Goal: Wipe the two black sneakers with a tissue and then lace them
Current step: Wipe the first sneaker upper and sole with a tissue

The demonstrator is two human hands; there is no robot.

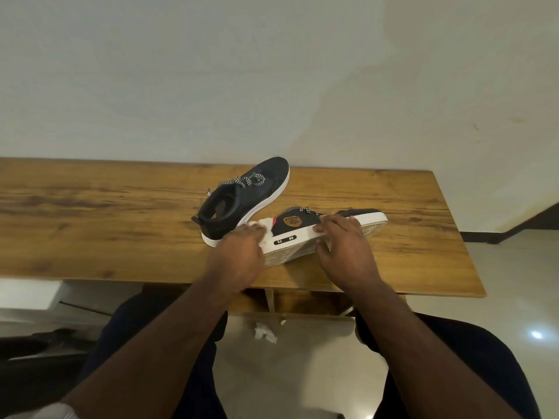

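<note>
Now the near black sneaker is getting wiped on the long brown wooden table [90,213].

The left hand [239,252] presses a soft, crumpled white tissue [266,226] against the heel end of the near black cloth sneaker [305,228], with its fingers curled over the tissue. The right hand [341,240] holds the shoe tipped on its side, fingers bent over the smooth white rubber edge and thumb under the bumpy sole. I think the wiping step is in hand, and lacing comes later. Next, the tissue needs to slide along the shoe while the right hand keeps it steady. The other black sneaker [245,198] stands upright just behind, with loose black-and-white checked laces [245,180]. Another crumpled white tissue [265,331] lies on the shiny floor.
</note>
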